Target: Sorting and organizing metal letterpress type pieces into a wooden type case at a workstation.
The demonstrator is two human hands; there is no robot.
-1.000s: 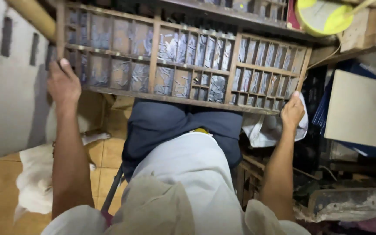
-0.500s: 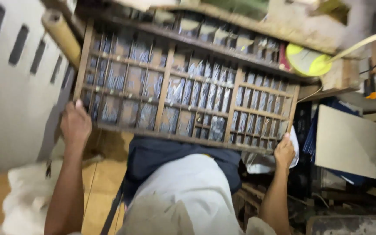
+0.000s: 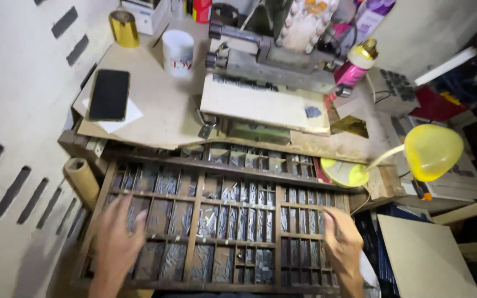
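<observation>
A wooden type drawer with many small compartments of grey metal type sticks out from under a workbench. My left hand lies flat on its left compartments, fingers spread and blurred. My right hand rests on the right compartments near the drawer's right edge. Neither hand visibly holds anything. A second compartment drawer shows just above it, under the bench top.
On the bench top lie a black phone, a white mug, a gold roll, a metal press machine, a pink bottle. A yellow lamp hangs right. A cardboard tube stands left.
The view has tilted up, and the bench top now shows. The drawer looks further out. Both hands moved from its front corners onto the compartments.
</observation>
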